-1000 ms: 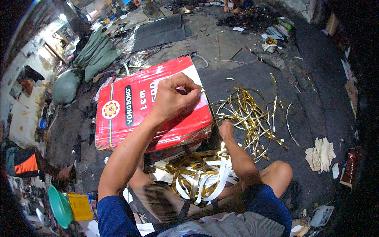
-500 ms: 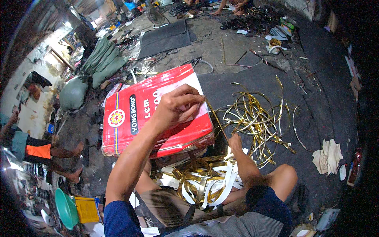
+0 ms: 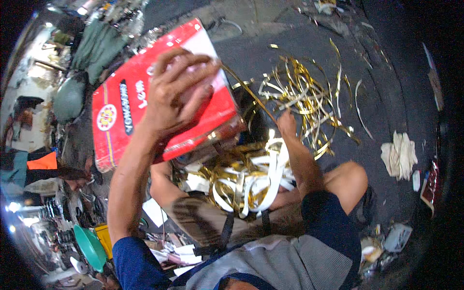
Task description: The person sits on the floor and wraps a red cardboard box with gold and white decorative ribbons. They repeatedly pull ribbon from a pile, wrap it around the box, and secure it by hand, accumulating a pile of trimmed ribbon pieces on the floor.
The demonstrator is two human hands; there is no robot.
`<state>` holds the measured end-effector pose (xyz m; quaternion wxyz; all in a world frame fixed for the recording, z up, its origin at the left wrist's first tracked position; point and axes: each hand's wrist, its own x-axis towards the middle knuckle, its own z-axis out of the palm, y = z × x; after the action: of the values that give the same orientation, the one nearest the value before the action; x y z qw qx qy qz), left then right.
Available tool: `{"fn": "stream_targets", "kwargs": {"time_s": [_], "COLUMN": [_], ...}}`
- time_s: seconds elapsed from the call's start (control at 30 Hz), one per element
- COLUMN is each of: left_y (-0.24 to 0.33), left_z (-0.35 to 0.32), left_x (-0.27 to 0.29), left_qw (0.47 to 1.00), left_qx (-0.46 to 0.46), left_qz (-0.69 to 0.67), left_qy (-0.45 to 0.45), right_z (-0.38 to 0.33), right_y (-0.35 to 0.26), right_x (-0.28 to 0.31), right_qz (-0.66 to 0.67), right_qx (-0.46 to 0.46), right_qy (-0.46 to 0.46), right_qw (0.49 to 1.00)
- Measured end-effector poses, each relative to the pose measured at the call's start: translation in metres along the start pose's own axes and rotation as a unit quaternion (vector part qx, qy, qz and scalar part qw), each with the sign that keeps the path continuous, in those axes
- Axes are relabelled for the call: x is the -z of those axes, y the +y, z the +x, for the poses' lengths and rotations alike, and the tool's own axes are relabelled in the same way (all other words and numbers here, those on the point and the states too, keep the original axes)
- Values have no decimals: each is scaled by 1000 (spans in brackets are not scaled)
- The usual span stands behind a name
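Closest in, a grey striped shirt (image 3: 299,263) with navy sleeves (image 3: 137,263) fills the lower edge, and brown trousers (image 3: 203,220) cover the person's bent legs. On the lap lies a tangle of gold and white strips (image 3: 239,191), its flat bands looping over one another. Just beyond, the right hand (image 3: 286,124) is raised between the lap and the floor; its fingers are mostly hidden, so I cannot tell how they close. A narrow gold strip (image 3: 251,93) slants through the air, its lower end meeting that hand and its upper end beside the right edge of a red box (image 3: 193,130). Over the box, which has a white corner and sits tilted in front and to the left, is the left hand (image 3: 171,96), slightly blurred, with its fingers (image 3: 191,79) spread and loosely curved. The fingertips are near the strip's upper end; whether they touch it I cannot tell.

To the right of the box, a loose heap of gold strips (image 3: 307,96) lies on dark matting (image 3: 396,111), with a crumpled cream cloth (image 3: 399,155) farther right. At the left are a green basin (image 3: 90,249) and a co-worker's dark shorts with an orange panel (image 3: 42,161). Farther off rests a plump grey-green sack (image 3: 70,99), below a draped green cloth (image 3: 99,50).
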<state>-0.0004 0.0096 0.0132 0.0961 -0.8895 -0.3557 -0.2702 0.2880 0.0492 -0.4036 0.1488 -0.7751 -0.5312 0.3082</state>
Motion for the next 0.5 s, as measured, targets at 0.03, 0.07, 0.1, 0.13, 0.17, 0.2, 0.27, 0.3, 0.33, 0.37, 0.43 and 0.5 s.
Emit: {"fn": "stream_targets", "kwargs": {"time_s": [0.03, 0.07, 0.1, 0.13, 0.17, 0.2, 0.27, 0.3, 0.33, 0.37, 0.43, 0.5], "left_y": [5, 9, 5, 0, -4, -8, 1, 2, 2, -2, -1, 0], "left_z": [5, 7, 10, 6, 1, -3, 11, 16, 21, 14, 12, 15], "left_x": [-2, -4, -6, -6, -6, -6, -12, -15, -19, -15, -13, -18], "left_qw": [1000, 999, 999, 998, 999, 999, 997, 995, 994, 994, 993, 997], "left_qx": [-3, -6, -4, 2, 8, 12, 29, 35, 18, 30, 30, 4], "left_qz": [18, 39, 24, 59, 32, 7, -56, -90, -106, -96, -105, -66], "left_qy": [-9, -20, -23, -18, -30, -44, -42, -36, -35, -40, -44, -31], "right_z": [-6, -13, -14, -15, -12, -17, 39, 69, 86, 86, 74, 54], "right_y": [-2, 3, 2, 4, 6, -5, 29, 60, 99, 89, 77, 62], "right_x": [16, 21, 18, 8, 2, -1, -13, -6, 8, -3, -17, -29], "right_qz": [-4, -5, -48, -94, -92, -19, 172, 400, 600, 463, 163, -154], "right_qx": [-9, -16, 6, 30, 17, -37, -194, -327, -426, -384, -268, -130], "right_qy": [2, 1, 17, 26, 19, 71, 173, 119, 68, 32, -15, -52], "right_qw": [1000, 1000, 999, 995, 995, 997, 950, 848, 673, 798, 949, 978]}}
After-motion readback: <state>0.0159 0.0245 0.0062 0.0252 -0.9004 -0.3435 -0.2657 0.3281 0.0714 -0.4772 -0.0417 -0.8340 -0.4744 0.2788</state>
